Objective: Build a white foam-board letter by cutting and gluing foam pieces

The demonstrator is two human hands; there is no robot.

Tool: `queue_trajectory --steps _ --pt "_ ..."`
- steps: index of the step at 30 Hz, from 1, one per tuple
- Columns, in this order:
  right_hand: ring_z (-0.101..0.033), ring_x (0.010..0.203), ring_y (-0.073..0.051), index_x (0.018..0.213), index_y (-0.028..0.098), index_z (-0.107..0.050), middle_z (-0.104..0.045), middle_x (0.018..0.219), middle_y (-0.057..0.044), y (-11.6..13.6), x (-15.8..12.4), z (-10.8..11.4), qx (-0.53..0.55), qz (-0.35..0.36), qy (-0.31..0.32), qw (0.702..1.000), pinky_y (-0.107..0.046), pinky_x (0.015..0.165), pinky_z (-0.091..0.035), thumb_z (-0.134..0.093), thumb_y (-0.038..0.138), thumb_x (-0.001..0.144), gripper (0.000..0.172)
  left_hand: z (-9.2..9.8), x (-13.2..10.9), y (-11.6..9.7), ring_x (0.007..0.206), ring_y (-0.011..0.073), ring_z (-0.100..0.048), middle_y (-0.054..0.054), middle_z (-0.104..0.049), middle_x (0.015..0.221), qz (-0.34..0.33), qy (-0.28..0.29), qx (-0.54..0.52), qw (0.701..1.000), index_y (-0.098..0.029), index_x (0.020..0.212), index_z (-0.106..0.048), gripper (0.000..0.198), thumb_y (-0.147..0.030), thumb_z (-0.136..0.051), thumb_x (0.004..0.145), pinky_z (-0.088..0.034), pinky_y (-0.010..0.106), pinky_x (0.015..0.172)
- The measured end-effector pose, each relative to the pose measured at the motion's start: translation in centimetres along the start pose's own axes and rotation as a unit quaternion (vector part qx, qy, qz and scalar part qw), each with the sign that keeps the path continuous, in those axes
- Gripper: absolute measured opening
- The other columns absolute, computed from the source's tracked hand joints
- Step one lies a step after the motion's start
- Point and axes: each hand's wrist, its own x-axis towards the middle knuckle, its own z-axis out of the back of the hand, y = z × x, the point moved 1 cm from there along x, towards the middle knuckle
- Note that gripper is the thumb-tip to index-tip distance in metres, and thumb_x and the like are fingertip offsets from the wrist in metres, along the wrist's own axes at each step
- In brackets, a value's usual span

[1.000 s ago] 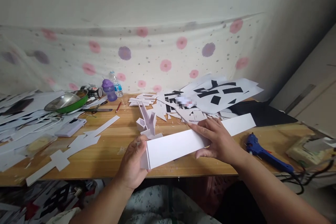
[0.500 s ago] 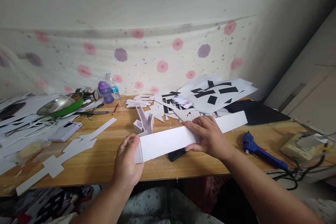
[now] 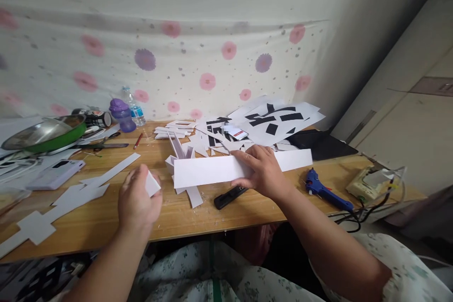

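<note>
My right hand [image 3: 260, 170] is closed on a long white foam board strip [image 3: 208, 171], held level above the table with its far end sticking out past my fingers. To the left, my left hand [image 3: 139, 198] grips a small white board piece [image 3: 152, 184], apart from the strip. Behind the strip's left end stands a white folded board assembly [image 3: 182, 148], partly hidden, with a flat leg [image 3: 195, 197] showing below. A black utility knife [image 3: 229, 197] lies under my right hand.
A blue glue gun [image 3: 327, 191] lies at the right. Cut white board shapes [image 3: 79, 198] are at the left, near a lilac device [image 3: 56, 174]. Printed sheets [image 3: 274, 122], a purple cup [image 3: 122, 115], a water bottle [image 3: 134, 108] and a green pan [image 3: 53, 139] sit further back.
My left hand has come away from the strip's left end and moved left with the small piece. The view has shifted to the right; my right hand still holds the strip.
</note>
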Motion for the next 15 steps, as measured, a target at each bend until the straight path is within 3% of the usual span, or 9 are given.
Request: queue_trajectory --steps 2,4,7,11,15 --pt "-0.052 0.081 -0.024 0.122 0.021 -0.063 -0.056 0.086 -0.009 -0.6 0.2 -0.1 -0.010 -0.020 0.072 0.997 -0.037 0.078 -0.033 -0.043 0.081 0.070 0.082 0.6 0.9 0.4 0.042 0.0104 -0.041 -0.007 -0.042 0.051 0.046 0.026 -0.010 0.999 -0.022 0.072 -0.047 0.041 -0.056 -0.065 0.058 -0.031 0.020 0.035" --pt "-0.055 0.087 -0.026 0.126 0.023 -0.060 -0.059 0.092 -0.010 -1.8 0.2 -0.5 -0.019 -0.043 0.183 0.982 -0.039 0.082 -0.033 -0.052 0.077 0.070 0.079 1.6 1.5 0.9 0.042 0.0098 -0.039 -0.007 -0.043 0.050 0.087 0.072 0.015 0.993 -0.020 0.077 -0.052 0.047 -0.055 -0.071 0.051 -0.030 0.020 0.036" --pt "-0.057 0.091 -0.030 0.126 0.024 -0.060 -0.062 0.093 -0.011 -4.3 0.1 -1.2 -0.020 -0.065 0.296 0.953 -0.040 0.082 -0.034 -0.065 0.067 0.070 0.071 3.8 2.5 2.2 0.043 0.0093 -0.037 -0.008 -0.038 0.048 0.081 0.120 0.129 0.981 -0.020 0.069 -0.049 0.045 -0.059 -0.067 0.055 -0.031 0.020 0.038" --pt "-0.060 0.092 -0.032 0.125 0.024 -0.062 -0.064 0.096 -0.013 -6.6 0.1 -3.1 0.010 -0.077 0.335 0.939 -0.041 0.082 -0.037 -0.070 0.058 0.070 0.065 6.7 4.5 4.2 0.046 0.0122 -0.041 -0.006 -0.042 0.048 0.034 0.104 0.281 0.953 -0.021 0.066 -0.049 0.041 -0.061 -0.055 0.064 -0.033 0.023 0.043" --pt "-0.060 0.096 -0.033 0.128 0.024 -0.060 -0.064 0.104 -0.015 -6.2 0.1 -5.4 0.057 -0.101 0.338 0.934 -0.042 0.085 -0.040 -0.074 0.052 0.068 0.068 7.9 6.7 5.7 0.058 0.0193 -0.052 0.000 -0.056 0.058 0.001 0.094 0.337 0.937 -0.021 0.071 -0.056 0.037 -0.055 -0.060 0.058 -0.038 0.028 0.053"
